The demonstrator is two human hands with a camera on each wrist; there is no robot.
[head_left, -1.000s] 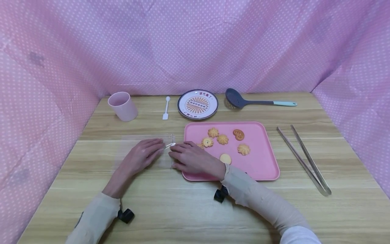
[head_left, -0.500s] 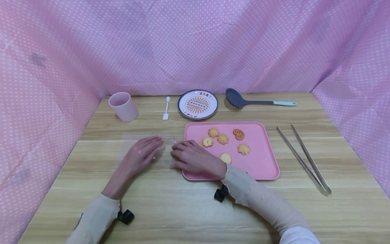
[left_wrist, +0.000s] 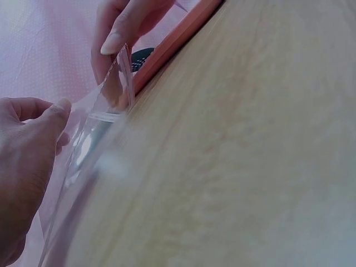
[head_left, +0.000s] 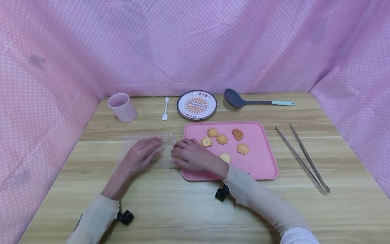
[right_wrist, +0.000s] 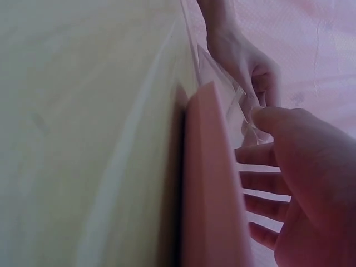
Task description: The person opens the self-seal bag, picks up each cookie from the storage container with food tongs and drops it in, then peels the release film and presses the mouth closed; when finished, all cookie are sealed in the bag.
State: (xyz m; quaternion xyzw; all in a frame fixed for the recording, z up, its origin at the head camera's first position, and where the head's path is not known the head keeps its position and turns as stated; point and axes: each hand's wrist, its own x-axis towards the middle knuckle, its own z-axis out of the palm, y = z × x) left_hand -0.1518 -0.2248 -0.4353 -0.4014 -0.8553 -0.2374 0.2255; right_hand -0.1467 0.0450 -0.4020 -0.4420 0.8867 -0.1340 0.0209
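Note:
A clear plastic bag [head_left: 164, 159] lies flat on the wooden table, its edges hard to make out. My left hand [head_left: 141, 154] is over the bag's right part, and its thumb and index finger meet on the film in the left wrist view. My right hand [head_left: 195, 156] reaches across the pink tray's left edge and holds the raised flap [left_wrist: 119, 83] at the bag's end between thumb and fingers. The other fingers of my right hand [right_wrist: 311, 183] are spread in the right wrist view. Fingertips are partly hidden in the head view.
The pink tray [head_left: 259, 166] bears several cookies [head_left: 242, 149]. Behind stand a pink cup [head_left: 123, 110], a small white spatula [head_left: 166, 109], a patterned plate [head_left: 196, 117] and a slotted ladle [head_left: 234, 99]. Metal tongs [head_left: 304, 161] lie at the right.
The bag's film near my fingertips has shifted, and its bright glints have moved. My right hand has moved very slightly right; my left hand has stayed almost still.

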